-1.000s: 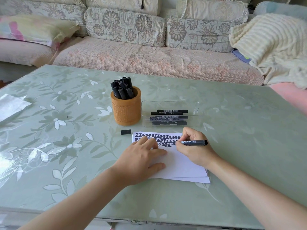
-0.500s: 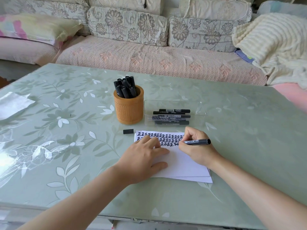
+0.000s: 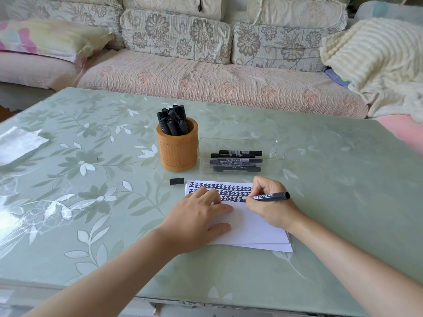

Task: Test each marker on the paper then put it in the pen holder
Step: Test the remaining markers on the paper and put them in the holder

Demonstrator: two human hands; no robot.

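Observation:
My right hand [image 3: 272, 204] grips a black marker [image 3: 271, 196], its tip touching the white paper [image 3: 251, 227] at the end of the third row of black marks. My left hand [image 3: 196, 221] lies flat on the paper's left part, fingers spread, holding nothing. Behind the paper stands an orange pen holder [image 3: 177, 152] with several black markers upright in it. To its right a clear tray [image 3: 240, 156] holds several more black markers lying flat. A loose black cap [image 3: 176, 181] lies on the table just left of the paper's top corner.
The table [image 3: 91, 202] has a green floral cover under glass. A crumpled white sheet [image 3: 18, 143] lies at its far left. A sofa [image 3: 206, 81] with cushions and a cream blanket [image 3: 377, 60] runs behind the table.
My right hand has shifted slightly while writing on the third row of marks. The camera view has drifted a little. My left hand stays on the paper.

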